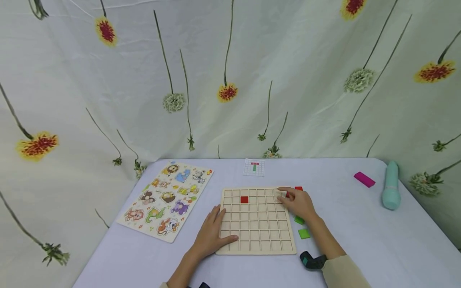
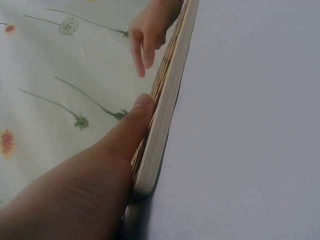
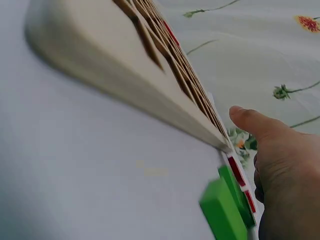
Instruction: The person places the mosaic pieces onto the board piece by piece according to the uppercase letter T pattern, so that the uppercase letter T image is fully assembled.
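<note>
A square wooden grid board [image 1: 255,253] lies on the table, with one red tile [image 1: 244,199] in a cell of its second row. My left hand [image 1: 212,232] rests on the board's left edge, its thumb [image 2: 135,120] lying over the grid near the front. Above the board's far right corner hovers my right hand [image 1: 298,203], index finger and thumb stretched out and apart, no tile visible between them. Beside that hand are red tiles [image 1: 299,188], partly hidden by it. Green tiles [image 1: 304,233] lie nearer along the board's right side.
Behind the board lies a small pattern card [image 1: 254,167] with a red and green T shape. An animal puzzle board [image 1: 167,200] is at left. A magenta block [image 1: 364,179] and a mint-green bottle-shaped object [image 1: 391,186] are at right. A flowered cloth [image 1: 230,120] hangs behind.
</note>
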The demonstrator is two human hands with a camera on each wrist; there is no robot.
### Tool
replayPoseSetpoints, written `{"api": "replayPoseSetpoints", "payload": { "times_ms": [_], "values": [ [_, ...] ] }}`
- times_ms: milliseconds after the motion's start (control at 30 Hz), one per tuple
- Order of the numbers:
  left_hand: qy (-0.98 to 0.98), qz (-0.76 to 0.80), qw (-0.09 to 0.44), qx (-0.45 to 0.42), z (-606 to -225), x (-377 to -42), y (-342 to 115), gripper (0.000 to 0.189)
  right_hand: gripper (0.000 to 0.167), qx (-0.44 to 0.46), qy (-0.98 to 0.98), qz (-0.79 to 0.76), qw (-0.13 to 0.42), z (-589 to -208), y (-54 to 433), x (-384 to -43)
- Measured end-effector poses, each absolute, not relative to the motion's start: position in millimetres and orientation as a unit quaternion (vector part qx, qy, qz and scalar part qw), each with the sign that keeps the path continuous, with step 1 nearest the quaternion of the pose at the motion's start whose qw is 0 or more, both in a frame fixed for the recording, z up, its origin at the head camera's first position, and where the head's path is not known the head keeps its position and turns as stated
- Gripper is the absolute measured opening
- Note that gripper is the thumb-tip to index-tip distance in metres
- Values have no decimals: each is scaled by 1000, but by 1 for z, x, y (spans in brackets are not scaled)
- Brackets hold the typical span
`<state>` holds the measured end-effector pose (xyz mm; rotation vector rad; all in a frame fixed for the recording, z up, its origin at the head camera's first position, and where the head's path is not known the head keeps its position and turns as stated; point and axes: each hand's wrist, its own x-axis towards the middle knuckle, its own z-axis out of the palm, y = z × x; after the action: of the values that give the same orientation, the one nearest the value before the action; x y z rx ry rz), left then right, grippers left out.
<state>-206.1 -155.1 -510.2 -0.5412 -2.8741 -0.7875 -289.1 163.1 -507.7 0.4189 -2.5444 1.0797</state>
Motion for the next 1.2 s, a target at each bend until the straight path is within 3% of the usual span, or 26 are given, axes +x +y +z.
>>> {"api": "replayPoseSetpoints", "payload": {
  "times_ms": [300, 1200],
  "values": [
    [-947, -264, 52, -177, -510, -206, -155, 100, 34, 106, -913, 353, 176, -504, 198, -285],
    [-950, -256, 48, -172, -508, -206, -154, 99, 42, 82, -938, 317, 117, -504, 197, -287]
  ]
}}
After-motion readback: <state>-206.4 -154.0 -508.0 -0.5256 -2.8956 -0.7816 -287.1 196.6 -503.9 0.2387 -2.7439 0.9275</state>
